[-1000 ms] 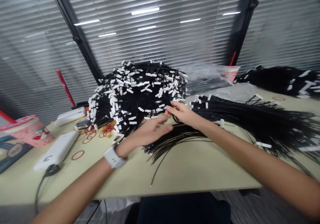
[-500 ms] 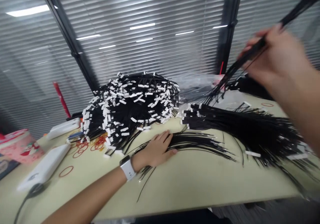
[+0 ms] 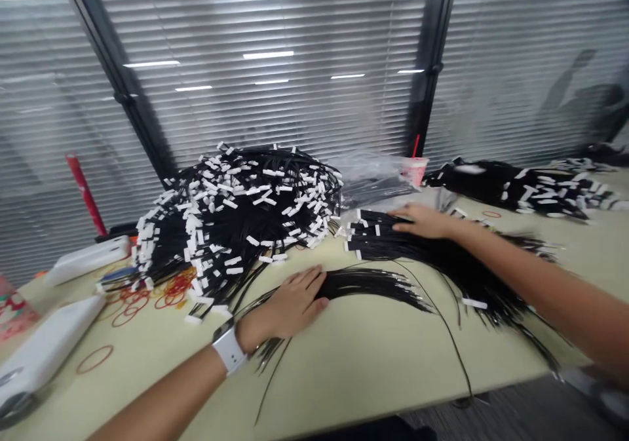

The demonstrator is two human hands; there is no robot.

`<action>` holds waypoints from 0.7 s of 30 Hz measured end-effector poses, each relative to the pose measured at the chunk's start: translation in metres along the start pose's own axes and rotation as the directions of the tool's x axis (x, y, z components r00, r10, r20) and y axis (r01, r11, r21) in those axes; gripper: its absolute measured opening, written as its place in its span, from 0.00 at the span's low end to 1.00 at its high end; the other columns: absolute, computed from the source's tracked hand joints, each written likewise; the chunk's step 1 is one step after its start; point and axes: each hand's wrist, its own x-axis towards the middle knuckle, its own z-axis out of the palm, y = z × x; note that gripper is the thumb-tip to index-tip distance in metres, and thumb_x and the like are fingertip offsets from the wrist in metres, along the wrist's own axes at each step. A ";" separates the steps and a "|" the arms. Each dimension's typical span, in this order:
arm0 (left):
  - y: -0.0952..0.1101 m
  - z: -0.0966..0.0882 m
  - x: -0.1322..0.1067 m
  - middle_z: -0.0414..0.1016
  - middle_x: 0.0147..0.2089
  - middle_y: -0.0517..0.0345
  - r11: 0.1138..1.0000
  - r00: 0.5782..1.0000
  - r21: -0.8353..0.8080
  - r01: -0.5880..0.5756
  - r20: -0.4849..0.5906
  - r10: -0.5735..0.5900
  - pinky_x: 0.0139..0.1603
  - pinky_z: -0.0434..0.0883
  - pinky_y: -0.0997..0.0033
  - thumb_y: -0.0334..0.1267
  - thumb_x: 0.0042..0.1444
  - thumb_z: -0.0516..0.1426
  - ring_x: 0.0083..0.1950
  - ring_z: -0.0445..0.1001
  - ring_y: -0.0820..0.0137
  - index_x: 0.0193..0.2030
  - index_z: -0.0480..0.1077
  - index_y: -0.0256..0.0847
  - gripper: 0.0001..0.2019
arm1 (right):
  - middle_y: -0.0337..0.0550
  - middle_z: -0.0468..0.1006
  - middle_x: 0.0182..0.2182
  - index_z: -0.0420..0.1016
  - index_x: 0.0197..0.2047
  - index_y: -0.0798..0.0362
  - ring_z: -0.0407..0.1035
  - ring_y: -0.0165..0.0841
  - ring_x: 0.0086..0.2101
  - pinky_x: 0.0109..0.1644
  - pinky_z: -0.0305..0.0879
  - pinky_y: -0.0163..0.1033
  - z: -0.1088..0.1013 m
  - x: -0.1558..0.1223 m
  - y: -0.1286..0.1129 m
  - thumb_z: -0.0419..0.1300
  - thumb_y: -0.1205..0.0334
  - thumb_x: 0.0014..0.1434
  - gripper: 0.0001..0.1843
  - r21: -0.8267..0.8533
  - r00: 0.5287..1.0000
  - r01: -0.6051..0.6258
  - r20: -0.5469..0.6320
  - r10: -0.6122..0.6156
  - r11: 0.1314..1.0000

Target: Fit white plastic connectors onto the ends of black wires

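Observation:
My left hand (image 3: 289,303), with a white watch (image 3: 228,349) on the wrist, lies flat with fingers stretched out on a thin fan of loose black cables (image 3: 378,284) on the beige table (image 3: 363,369). My right hand (image 3: 422,220) rests palm down, fingers extended, on a thick flat bundle of black cables (image 3: 442,254) with white tags at its left end. A big heap of black cables with white tags (image 3: 236,211) rises just behind my left hand.
Red rubber bands (image 3: 157,293) lie scattered left of the heap. Two white power banks (image 3: 49,346) sit at the left edge. Clear plastic bags (image 3: 368,175) and a pink cup (image 3: 417,169) stand at the back; more tagged cables (image 3: 531,185) lie at the far right.
My right hand, which was raised high holding a bunch of black cables, has come down and now lies flat on the bundle at the right. My left hand stays pressed on the loose cables.

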 end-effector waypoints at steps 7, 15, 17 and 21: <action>-0.004 0.002 -0.008 0.63 0.60 0.47 0.998 0.979 -0.059 -0.033 -0.202 0.020 0.61 0.58 0.60 0.40 0.62 0.45 0.60 0.61 0.63 0.57 0.62 0.36 0.20 | 0.56 0.74 0.41 0.70 0.48 0.60 0.69 0.41 0.40 0.44 0.62 0.41 0.002 0.003 -0.012 0.54 0.59 0.57 0.19 -0.157 0.993 -0.026 0.113 0.045 0.987; -0.010 0.007 -0.007 0.71 0.52 0.49 0.997 0.970 0.033 -0.065 -0.232 0.071 0.54 0.66 0.60 0.32 0.61 0.47 0.52 0.67 0.61 0.51 0.67 0.34 0.15 | 0.42 0.72 0.20 0.68 0.21 0.54 0.67 0.35 0.24 0.25 0.54 0.35 -0.018 -0.050 -0.074 0.55 0.49 0.51 0.18 -0.191 0.864 -0.180 0.438 0.248 0.965; -0.010 0.007 -0.007 0.71 0.51 0.49 0.995 0.969 0.066 -0.077 -0.232 0.091 0.53 0.67 0.60 0.32 0.61 0.47 0.51 0.67 0.61 0.50 0.67 0.35 0.14 | 0.42 0.73 0.23 0.67 0.22 0.54 0.68 0.34 0.26 0.26 0.53 0.35 -0.014 -0.067 -0.082 0.54 0.60 0.52 0.10 -0.198 0.839 -0.177 0.481 0.253 0.964; -0.009 0.007 -0.008 0.71 0.50 0.49 0.992 0.963 0.080 -0.096 -0.246 0.113 0.52 0.66 0.60 0.33 0.62 0.47 0.51 0.67 0.62 0.50 0.67 0.35 0.13 | 0.41 0.72 0.24 0.66 0.25 0.53 0.67 0.33 0.27 0.29 0.53 0.35 -0.019 -0.077 -0.079 0.48 0.67 0.54 0.09 -0.193 0.893 -0.152 0.394 0.219 0.969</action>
